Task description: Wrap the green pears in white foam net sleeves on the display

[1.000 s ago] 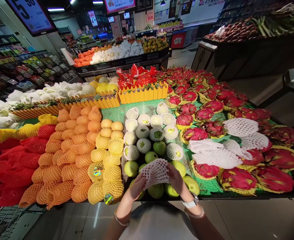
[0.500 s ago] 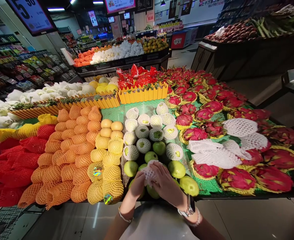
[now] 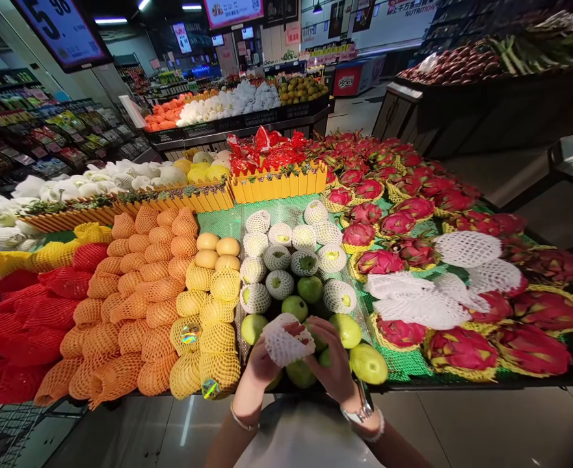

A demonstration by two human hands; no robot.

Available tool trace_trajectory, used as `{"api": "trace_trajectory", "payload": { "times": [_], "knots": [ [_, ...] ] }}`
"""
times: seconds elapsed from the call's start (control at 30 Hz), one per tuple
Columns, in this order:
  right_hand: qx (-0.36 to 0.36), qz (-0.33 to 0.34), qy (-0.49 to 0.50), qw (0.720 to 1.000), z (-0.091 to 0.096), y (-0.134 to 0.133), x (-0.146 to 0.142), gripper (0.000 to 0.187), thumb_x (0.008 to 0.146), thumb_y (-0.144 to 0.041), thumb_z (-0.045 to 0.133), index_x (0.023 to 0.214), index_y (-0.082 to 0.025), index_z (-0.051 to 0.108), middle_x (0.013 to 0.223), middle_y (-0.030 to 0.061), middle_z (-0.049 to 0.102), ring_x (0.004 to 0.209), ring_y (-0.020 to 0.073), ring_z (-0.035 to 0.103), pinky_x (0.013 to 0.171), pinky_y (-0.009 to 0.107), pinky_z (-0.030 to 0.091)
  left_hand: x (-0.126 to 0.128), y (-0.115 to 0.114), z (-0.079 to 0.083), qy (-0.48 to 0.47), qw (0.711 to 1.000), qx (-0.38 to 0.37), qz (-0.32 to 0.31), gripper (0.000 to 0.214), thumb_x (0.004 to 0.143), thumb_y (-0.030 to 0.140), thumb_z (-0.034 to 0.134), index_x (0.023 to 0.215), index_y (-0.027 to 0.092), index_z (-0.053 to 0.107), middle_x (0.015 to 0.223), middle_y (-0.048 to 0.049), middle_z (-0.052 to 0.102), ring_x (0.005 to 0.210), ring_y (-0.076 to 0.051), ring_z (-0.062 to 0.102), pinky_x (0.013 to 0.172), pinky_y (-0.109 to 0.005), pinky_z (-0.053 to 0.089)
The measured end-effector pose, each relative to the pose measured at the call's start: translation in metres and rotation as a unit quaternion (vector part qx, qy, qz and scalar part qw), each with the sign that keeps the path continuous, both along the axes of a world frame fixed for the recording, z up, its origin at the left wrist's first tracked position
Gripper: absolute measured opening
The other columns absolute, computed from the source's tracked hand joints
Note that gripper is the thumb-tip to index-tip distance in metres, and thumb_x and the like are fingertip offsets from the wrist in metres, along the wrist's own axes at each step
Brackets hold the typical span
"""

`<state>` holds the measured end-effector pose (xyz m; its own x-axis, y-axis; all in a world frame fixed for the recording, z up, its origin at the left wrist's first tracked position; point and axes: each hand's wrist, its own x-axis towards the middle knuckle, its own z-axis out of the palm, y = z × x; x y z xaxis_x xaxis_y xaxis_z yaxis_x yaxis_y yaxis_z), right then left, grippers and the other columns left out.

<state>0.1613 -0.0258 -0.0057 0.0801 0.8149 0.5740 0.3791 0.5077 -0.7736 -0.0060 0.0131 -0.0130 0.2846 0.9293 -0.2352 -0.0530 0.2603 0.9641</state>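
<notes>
My left hand (image 3: 261, 363) is closed on a white foam net sleeve (image 3: 286, 348), which stands spread out above the front of the fruit bed. From the other side, my right hand (image 3: 333, 365) curves in, its fingertips and thumb at the sleeve's right edge. A green fruit (image 3: 321, 337) shows between thumb and fingers of that hand, partly hidden; whether they touch it I cannot tell. Around both hands lie bare green fruits (image 3: 368, 363), several of them partly covered. Behind these sit rows of the same fruit in white foam nets (image 3: 280, 284).
Yellow-netted round fruits (image 3: 220, 335) and orange-netted ones (image 3: 159, 338) lie on the left, with red nets (image 3: 27, 325) beyond. Dragon fruits (image 3: 462, 348) and loose white foam nets (image 3: 423, 302) are on the right. A yellow picket fence (image 3: 281, 185) crosses behind.
The sleeve, bunched between my hands before, is now spread wider and tilted to the left. My right hand has drawn back to the right, uncovering more green fruit.
</notes>
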Motion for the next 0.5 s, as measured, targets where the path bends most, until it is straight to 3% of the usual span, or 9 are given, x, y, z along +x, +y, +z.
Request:
{"api": "trace_trajectory", "payload": {
  "times": [0.1,0.2,0.3,0.4,0.5],
  "knots": [
    [-0.028,0.048,-0.020,0.998,0.007,0.005,0.005,0.017,0.090,-0.026,0.061,0.106,-0.027,0.068,0.097,0.0059,0.074,0.101,0.0260,0.067,0.090,0.045,0.057,0.000,0.000,-0.002,0.043,0.998,0.049,0.004,0.037,0.076,0.050,0.055,0.095,0.023,0.070,0.106,-0.0139,0.073,0.110,-0.032,0.065,0.096,-0.051,0.050],
    [-0.106,0.015,0.051,0.993,0.003,0.008,0.001,0.011,0.089,-0.032,0.062,0.088,-0.024,0.070,0.084,0.0051,0.073,0.083,0.0228,0.068,0.077,0.038,0.059,-0.006,0.004,-0.006,0.104,0.990,0.095,0.008,0.012,0.065,0.033,0.068,0.072,0.025,0.071,0.088,-0.0122,0.074,0.112,-0.035,0.061,0.107,-0.053,0.042],
    [-0.187,0.038,0.118,0.974,-0.003,0.013,0.002,0.021,0.088,-0.040,0.063,0.093,-0.021,0.070,0.090,0.0067,0.075,0.083,0.0224,0.071,0.075,0.036,0.060,-0.014,0.004,-0.012,0.139,0.983,0.118,0.024,0.006,0.058,0.024,0.071,0.063,0.026,0.068,0.080,-0.0108,0.072,0.109,-0.036,0.062,0.110,-0.053,0.040],
    [-0.193,0.088,0.062,0.975,-0.002,0.036,0.022,0.031,0.094,-0.044,0.051,0.105,-0.021,0.069,0.102,0.0088,0.074,0.095,0.0236,0.071,0.084,0.040,0.059,-0.018,0.000,-0.022,0.155,0.976,0.129,0.083,0.010,0.059,0.028,0.071,0.069,0.026,0.066,0.085,-0.0110,0.072,0.106,-0.036,0.061,0.108,-0.055,0.041],
    [-0.168,-0.046,-0.038,0.984,0.005,0.075,0.046,0.034,0.095,-0.047,0.047,0.110,-0.023,0.065,0.108,0.0090,0.070,0.108,0.0288,0.065,0.098,0.051,0.050,-0.016,-0.005,-0.030,0.156,0.966,0.130,0.159,0.020,0.071,0.039,0.063,0.085,0.026,0.065,0.096,-0.0109,0.072,0.116,-0.034,0.057,0.111,-0.055,0.038]
  ]
}}
